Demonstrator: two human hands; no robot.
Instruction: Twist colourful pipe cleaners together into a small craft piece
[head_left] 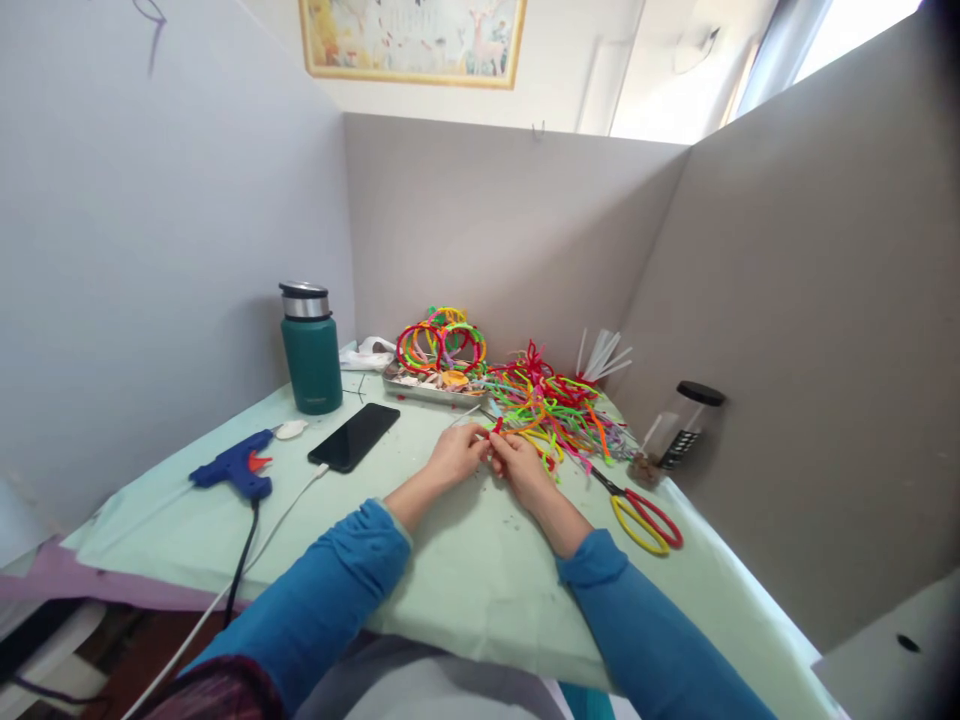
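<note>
Both hands meet above the middle of the table, fingertips together. A small red fuzzy piece (pixel 496 427) shows between them, pinched by my left hand (pixel 459 453) and my right hand (pixel 519 465). The fingers of each hand are closed round it; its lower part is hidden behind them. Just beyond the hands lies a heap of colourful pipe cleaners (pixel 551 395), red, green, yellow and orange. Scissors with one red and one yellow handle (pixel 649 522) rest to the right of my right hand, blades pointing at the heap.
Left of the hands are a black phone (pixel 355 437) with a white cable, a blue glue gun (pixel 236 467) and a green bottle (pixel 311 362). Behind stands a metal tray (pixel 435 394) under pipe-cleaner rings (pixel 441 345). A clear jar (pixel 679 428) is at the right edge. Grey partitions (pixel 495 220) enclose the table.
</note>
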